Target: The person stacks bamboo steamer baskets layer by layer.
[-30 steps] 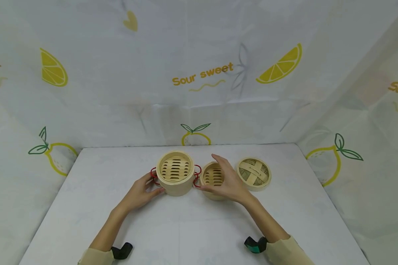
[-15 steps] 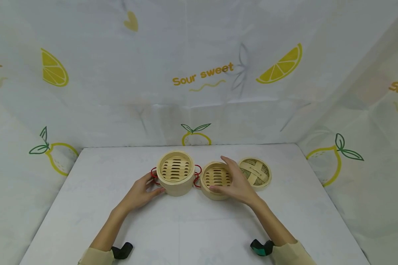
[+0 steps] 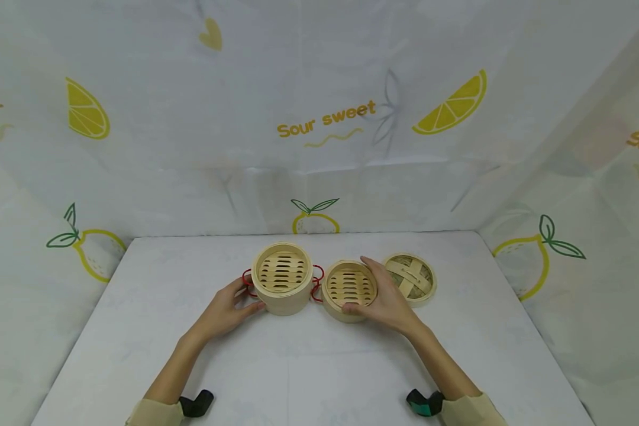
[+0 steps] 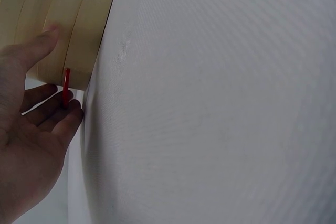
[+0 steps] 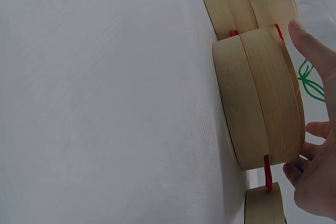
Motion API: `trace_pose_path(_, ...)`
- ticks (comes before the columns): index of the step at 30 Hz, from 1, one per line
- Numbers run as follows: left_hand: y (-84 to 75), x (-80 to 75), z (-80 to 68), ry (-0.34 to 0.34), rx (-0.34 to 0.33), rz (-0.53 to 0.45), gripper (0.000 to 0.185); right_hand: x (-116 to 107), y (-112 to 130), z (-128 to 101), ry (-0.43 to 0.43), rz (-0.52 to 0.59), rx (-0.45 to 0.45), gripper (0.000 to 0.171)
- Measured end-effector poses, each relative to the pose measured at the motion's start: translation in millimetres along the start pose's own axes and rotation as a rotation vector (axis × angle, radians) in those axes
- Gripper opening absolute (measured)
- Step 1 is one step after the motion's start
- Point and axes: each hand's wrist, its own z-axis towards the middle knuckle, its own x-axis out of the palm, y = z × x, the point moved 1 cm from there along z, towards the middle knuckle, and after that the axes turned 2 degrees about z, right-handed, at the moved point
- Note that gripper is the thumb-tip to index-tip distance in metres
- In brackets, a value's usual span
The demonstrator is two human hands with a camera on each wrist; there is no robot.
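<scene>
On the left of the head view stands a taller round bamboo steamer [image 3: 283, 303] with a slatted top and red looped handles [image 3: 318, 274]. My left hand [image 3: 226, 309] holds its left side, thumb on the front wall [image 4: 68, 30] and fingers around behind the red handle [image 4: 66, 85]. Close on its right sits a shorter bamboo steamer [image 3: 336, 309], upright with its slats showing. My right hand [image 3: 387, 305] is spread at that steamer's right side. In the right wrist view its thumb [image 5: 310, 45] stands off the wall, and the other fingers are loosely bent beside the rim.
A woven bamboo lid [image 3: 414, 283] lies to the right, partly behind my right hand. All stand on a white-covered table [image 3: 287, 373]. A white sheet [image 3: 309, 171] printed with lemons rises behind the table's back edge and at both sides.
My right hand has drawn back to the right from over the shorter steamer, uncovering more of its slats. The left hand and both steamers have stayed in place.
</scene>
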Motion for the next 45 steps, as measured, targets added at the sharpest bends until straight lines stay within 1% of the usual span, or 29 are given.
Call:
trace_pose_path(5, 1.0, -0.2, -0.4, 0.004, -0.007, 0.002, 0.075, 4.3, -2.2, 0.1, 0.024, 0.01, 0.018, 0.123)
trace_pose_path(11, 2.2, -0.4, -0.1, 0.006, -0.005, 0.004, 0.074, 7.2, -5.7, 0.6, 0.041, 0.002, 0.02, 0.126)
trace_pose_path(18, 2.3, -0.4, 0.4, 0.008, -0.016, 0.004, 0.075, 9.1, -6.7, -0.2, 0.038, 0.0, 0.005, 0.129)
trace_pose_path(24, 3.1, -0.2, 0.3, 0.008, -0.013, 0.002, 0.076, 8.7, -4.9, -0.8, 0.042, 0.0, 0.018, 0.135)
trace_pose_path(29, 3.6, 0.3, 0.3, 0.006, -0.012, 0.003, 0.076, 9.0, -5.7, -0.3, 0.05, -0.026, 0.015, 0.138)
trace_pose_path(32, 3.6, 0.4, 0.1, 0.003, -0.009, 0.005, 0.076, 9.7, -6.6, -0.3, 0.053, -0.032, 0.013, 0.138)
trace_pose_path(38, 3.8, 0.0, -0.5, -0.002, -0.002, 0.003, 0.074, 10.9, -6.4, 0.1, 0.055, -0.007, 0.012, 0.138)
trace_pose_path(45, 4.2, -0.2, -0.5, 0.002, 0.004, 0.0, 0.073, 13.2, -8.0, 0.2, 0.033, -0.015, -0.009, 0.136)
